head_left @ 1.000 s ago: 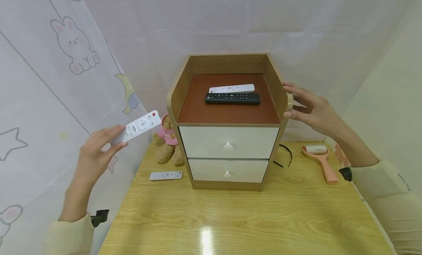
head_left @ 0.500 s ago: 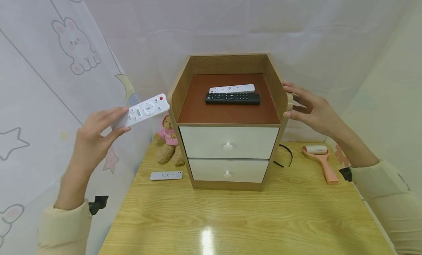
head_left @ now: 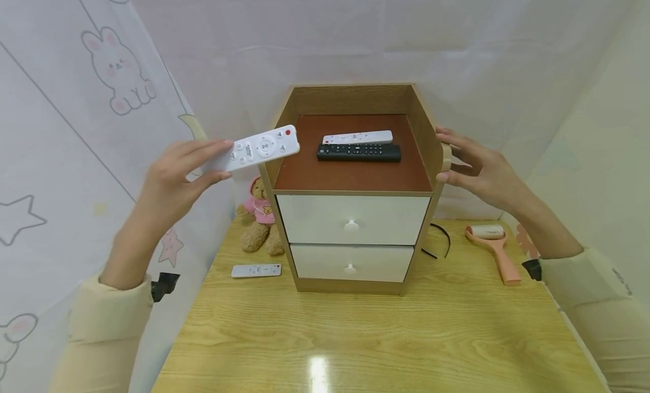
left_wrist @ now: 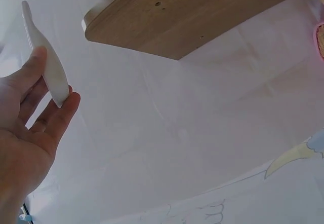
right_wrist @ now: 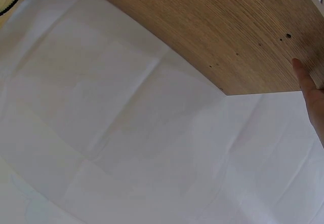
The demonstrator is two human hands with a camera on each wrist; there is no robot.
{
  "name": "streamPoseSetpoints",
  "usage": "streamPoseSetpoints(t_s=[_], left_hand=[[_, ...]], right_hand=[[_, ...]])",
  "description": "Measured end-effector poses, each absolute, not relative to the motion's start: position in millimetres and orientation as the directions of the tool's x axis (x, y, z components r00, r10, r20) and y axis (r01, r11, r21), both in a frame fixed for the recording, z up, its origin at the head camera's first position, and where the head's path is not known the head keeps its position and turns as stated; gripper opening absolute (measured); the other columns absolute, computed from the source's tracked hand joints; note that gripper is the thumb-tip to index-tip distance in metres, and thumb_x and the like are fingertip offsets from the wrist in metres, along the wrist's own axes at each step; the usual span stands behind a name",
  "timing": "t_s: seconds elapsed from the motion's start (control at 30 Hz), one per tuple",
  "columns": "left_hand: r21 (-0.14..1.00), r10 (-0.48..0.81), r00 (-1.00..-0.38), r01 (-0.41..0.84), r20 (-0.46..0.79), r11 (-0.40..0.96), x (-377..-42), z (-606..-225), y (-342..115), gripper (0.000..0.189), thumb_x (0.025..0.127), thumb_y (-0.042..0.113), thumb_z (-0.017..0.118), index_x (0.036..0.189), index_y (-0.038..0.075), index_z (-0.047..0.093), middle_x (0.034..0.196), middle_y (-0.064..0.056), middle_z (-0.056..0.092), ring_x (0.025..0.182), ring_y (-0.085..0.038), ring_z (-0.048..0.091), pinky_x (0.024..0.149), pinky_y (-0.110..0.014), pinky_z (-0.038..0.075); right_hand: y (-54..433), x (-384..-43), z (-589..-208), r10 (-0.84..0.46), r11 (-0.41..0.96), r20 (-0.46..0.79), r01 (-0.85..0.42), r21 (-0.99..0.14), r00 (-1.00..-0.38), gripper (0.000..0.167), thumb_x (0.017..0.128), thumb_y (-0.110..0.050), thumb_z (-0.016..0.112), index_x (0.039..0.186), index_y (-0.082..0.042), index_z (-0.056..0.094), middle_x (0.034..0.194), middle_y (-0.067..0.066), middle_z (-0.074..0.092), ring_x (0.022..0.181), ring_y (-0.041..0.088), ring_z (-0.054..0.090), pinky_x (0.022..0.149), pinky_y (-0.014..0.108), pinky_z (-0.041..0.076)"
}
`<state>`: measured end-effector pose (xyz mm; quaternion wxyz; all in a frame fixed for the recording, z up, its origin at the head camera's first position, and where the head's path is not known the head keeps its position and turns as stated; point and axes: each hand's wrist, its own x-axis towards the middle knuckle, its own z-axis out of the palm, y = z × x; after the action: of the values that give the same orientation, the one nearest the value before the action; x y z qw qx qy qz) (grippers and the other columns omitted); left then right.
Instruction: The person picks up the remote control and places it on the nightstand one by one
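My left hand (head_left: pixel 185 170) pinches a white remote control (head_left: pixel 261 147) by its near end, thumb below and fingers above. In the head view, the remote's far end overlaps the left rim of a small wooden cabinet (head_left: pixel 355 192). The left wrist view catches the held remote (left_wrist: pixel 48 67) edge-on, apart from the cabinet's side panel (left_wrist: pixel 152 19). On the cabinet's brown top lie a white remote (head_left: pixel 358 137) and a black remote (head_left: pixel 358 152), side by side. My right hand (head_left: pixel 482 170) touches the cabinet's right side with extended fingers; one fingertip shows against the wood in the right wrist view.
Another white remote (head_left: pixel 256 270) lies on the wooden table (head_left: pixel 325 325), left of the cabinet. Behind it sits a teddy bear (head_left: pixel 261 212) in pink. To the right are a black band (head_left: pixel 442 235) and an orange lint roller (head_left: pixel 500 254). Two white drawers (head_left: pixel 325 218) are closed.
My left hand has carried the white remote up and to the right, from beside the cabinet to over its left rim. The right hand keeps its place.
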<state>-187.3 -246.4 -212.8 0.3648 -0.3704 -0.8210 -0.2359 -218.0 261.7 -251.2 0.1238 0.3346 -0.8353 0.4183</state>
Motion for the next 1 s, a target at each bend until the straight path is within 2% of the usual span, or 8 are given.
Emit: streamPoseSetpoints(t_s=[0.27, 0.63, 1.0], left_hand=[[0.111, 0.514, -0.432, 0.834, 0.741, 0.541, -195.4, -204.6, -217.7, 0.058, 0.068, -0.008, 0.081, 0.122, 0.005, 0.067, 0.118, -0.012, 0.066, 0.105, -0.029, 0.058, 0.091, -0.024, 0.041], [0.107, 0.578, -0.445, 0.845, 0.685, 0.523, -210.1, -198.6, -190.9, 0.052, 0.073, -0.001, 0.079, 0.122, 0.003, 0.066, 0.121, -0.013, 0.065, 0.107, -0.029, 0.058, 0.085, -0.037, 0.046], [0.11, 0.656, -0.416, 0.884, 0.63, 0.454, -226.7, -191.7, -169.3, 0.047, 0.078, 0.005, 0.077, 0.123, 0.002, 0.065, 0.12, -0.012, 0.065, 0.114, -0.028, 0.056, 0.094, -0.042, 0.045]], right_hand=[[261.9, -218.4, -249.6, -0.457, 0.441, 0.492, -0.669, -0.599, -0.741, 0.076, 0.083, 0.009, 0.069, 0.149, -0.011, 0.038, 0.157, 0.002, 0.028, 0.139, 0.014, 0.035, 0.097, 0.012, 0.041], [261.9, -218.4, -251.2, -0.46, 0.443, 0.492, -0.671, -0.594, -0.739, 0.074, 0.084, 0.008, 0.068, 0.148, -0.012, 0.039, 0.157, 0.001, 0.029, 0.138, 0.015, 0.037, 0.097, 0.013, 0.041], [261.5, -217.5, -250.9, -0.458, 0.423, 0.499, -0.674, -0.605, -0.736, 0.076, 0.082, 0.012, 0.069, 0.148, -0.009, 0.039, 0.157, 0.004, 0.029, 0.138, 0.016, 0.036, 0.097, 0.012, 0.041]])
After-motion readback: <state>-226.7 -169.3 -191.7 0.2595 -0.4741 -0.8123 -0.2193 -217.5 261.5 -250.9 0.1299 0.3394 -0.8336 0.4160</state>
